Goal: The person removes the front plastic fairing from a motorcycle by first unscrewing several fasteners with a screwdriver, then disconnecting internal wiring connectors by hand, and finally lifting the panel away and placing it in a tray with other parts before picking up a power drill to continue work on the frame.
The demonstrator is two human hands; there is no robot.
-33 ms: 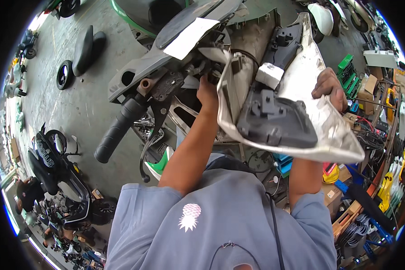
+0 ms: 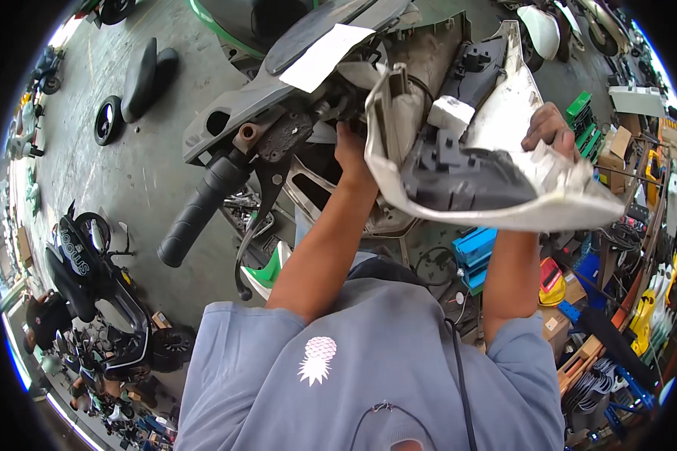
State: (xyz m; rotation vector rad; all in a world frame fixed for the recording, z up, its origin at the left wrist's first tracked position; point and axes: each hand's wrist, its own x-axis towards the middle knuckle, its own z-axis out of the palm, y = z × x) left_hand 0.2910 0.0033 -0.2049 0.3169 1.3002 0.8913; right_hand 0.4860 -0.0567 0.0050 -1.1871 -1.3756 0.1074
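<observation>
Here, the right hand (image 2: 551, 129) grips the edge of a white scooter cover panel (image 2: 519, 180) raised over the handlebar grip (image 2: 199, 210). The left hand (image 2: 351, 150) reaches behind it, fingers hidden; its grip can't be told.

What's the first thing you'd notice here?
A big white panel fills the upper middle, with the right hand holding its right edge and the left hand reaching behind its left edge. A black handlebar grip sticks out toward the left.

Both hands (image 2: 549, 131) gripping white scooter cowl (image 2: 519, 188) (underside up).
</observation>
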